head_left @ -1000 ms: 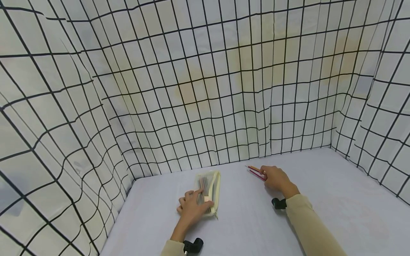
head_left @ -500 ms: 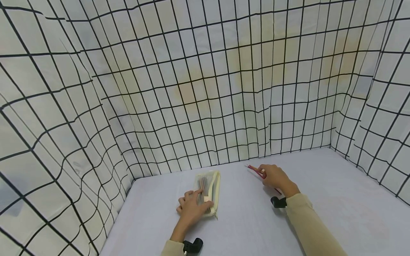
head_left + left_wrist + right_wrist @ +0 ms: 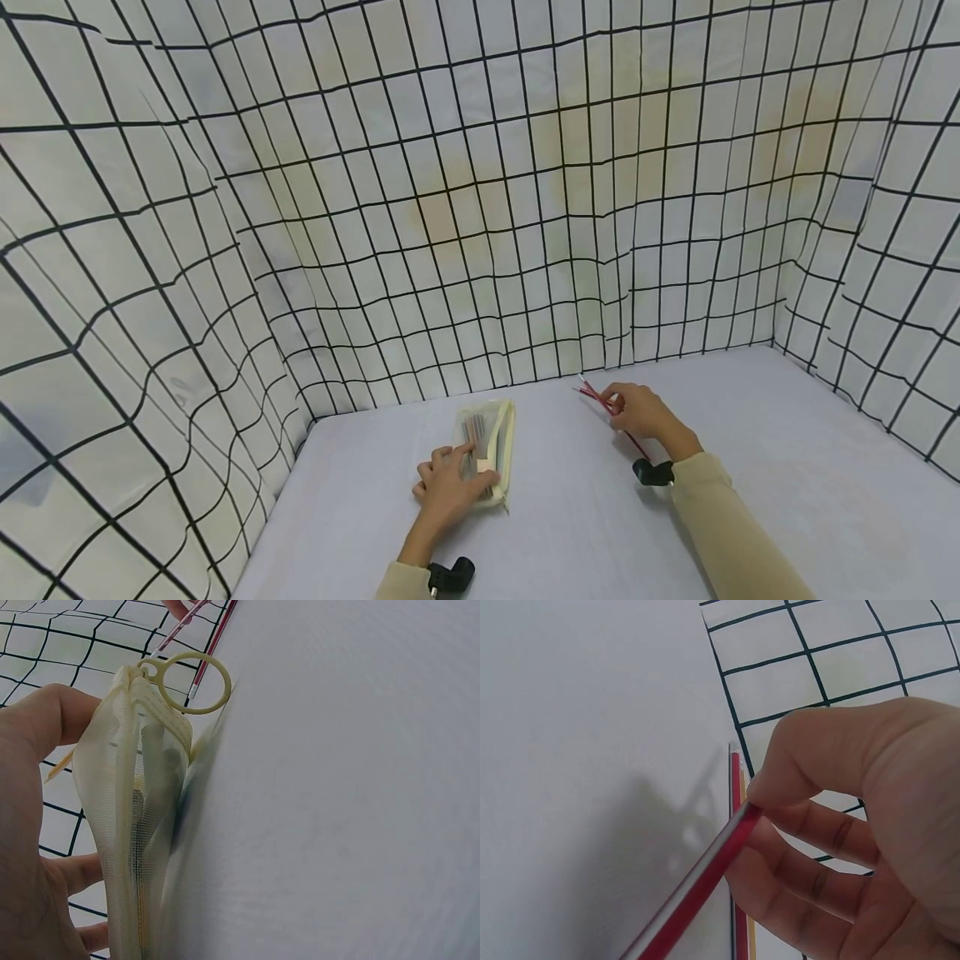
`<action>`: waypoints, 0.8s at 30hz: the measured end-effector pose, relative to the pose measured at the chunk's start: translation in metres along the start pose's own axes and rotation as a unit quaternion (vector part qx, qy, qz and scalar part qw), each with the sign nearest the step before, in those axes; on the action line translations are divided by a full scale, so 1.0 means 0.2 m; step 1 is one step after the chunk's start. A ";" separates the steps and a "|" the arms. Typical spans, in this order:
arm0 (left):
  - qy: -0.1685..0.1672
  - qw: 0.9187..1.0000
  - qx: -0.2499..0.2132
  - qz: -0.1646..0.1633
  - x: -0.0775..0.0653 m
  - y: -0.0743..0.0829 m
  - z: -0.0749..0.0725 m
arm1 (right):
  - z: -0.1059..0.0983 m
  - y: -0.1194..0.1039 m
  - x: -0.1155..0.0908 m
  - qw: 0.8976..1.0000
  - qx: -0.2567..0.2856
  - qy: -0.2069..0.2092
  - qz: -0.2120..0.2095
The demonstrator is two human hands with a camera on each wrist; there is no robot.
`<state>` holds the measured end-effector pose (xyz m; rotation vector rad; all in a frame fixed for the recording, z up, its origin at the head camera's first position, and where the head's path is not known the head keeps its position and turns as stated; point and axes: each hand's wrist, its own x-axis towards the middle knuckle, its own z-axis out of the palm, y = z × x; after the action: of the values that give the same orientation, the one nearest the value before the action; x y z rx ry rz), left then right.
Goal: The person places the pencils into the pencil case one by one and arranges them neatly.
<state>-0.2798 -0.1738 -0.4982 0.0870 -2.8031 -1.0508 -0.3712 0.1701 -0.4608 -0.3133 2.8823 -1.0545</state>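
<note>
A pale yellow mesh pencil case (image 3: 504,442) with a zip lies flat on the white cloth, pencils and a pale block showing inside. My left hand (image 3: 450,487) holds it at the near end, thumb by the zip side and fingers spread over the mesh. A ring-shaped zip pull (image 3: 225,682) sticks out at its end. My right hand (image 3: 643,414) pinches a red-and-silver pencil (image 3: 697,892) between thumb and fingers, slanting above the cloth. Beneath it a second red pencil (image 3: 736,780) lies on the cloth, with a yellow one (image 3: 752,945) beside it, partly hidden by the fingers.
The white cloth (image 3: 570,533) covers the table. A white curtain with a black grid (image 3: 480,250) stands along the back and both sides, close behind the pencils. Each wrist carries a small black camera (image 3: 452,575).
My right hand has taken up a red pencil and turned it, so its back end now shows below the hand and its front end crosses the other pencils. My left hand stays put.
</note>
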 end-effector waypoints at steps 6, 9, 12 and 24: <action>0.000 1.000 0.001 -0.002 0.00 0.00 0.00 | 0.00 0.01 0.00 1.000 0.023 0.007 -0.007; 0.000 1.000 0.003 -0.004 0.00 0.00 0.00 | -0.01 0.00 0.00 0.999 0.039 0.008 -0.001; 0.000 1.000 0.004 -0.006 0.00 0.00 0.00 | -0.01 -0.01 -0.01 0.998 0.059 0.006 0.003; -0.003 1.000 0.001 -0.007 0.00 0.00 0.00 | -0.01 -0.04 -0.01 0.987 0.161 -0.005 0.005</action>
<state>-0.2806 -0.1734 -0.4985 0.1056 -2.8132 -1.0520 -0.3691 0.1661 -0.4547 -0.2828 2.6403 -1.4811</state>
